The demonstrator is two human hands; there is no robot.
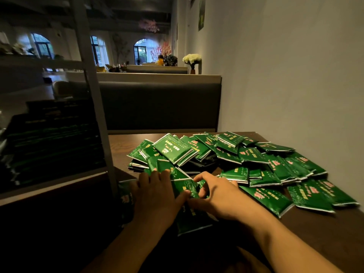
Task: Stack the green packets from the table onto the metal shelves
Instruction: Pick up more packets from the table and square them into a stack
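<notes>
1. The left hand (155, 196) and right hand (214, 198) meet at the near edge of the pile. Both are curled around a small bundle of green packets (189, 205): the left covers its left side with the thumb laid across the top, and the right pinches the upper right edge between thumb and bent fingers.
2. The grey wall (285, 75) fills the right side and runs beside the table.
3. The dark brown wooden table (325, 233) carries the packets; its far edge meets a padded grey booth backrest (157, 107).
4. The metal shelves (92, 95) stand to the left of the table, with a pale upright post rising through the frame and a lower shelf board at about table height.
5. On that lower shelf stand dim stacks of green packets (53, 142), piled in neat columns; the shadow hides their print.
6. A loose heap of green packets (226, 154) sprawls over the far and right parts of the table, overlapping at all angles, with silver sealed edges and pink and yellow lettering too small to read.
7. One packet (174, 149) lies face-up on top of the heap's left side.
8. A vase of white flowers (192, 61) sits on a ledge well behind the booth, near the wall.
</notes>
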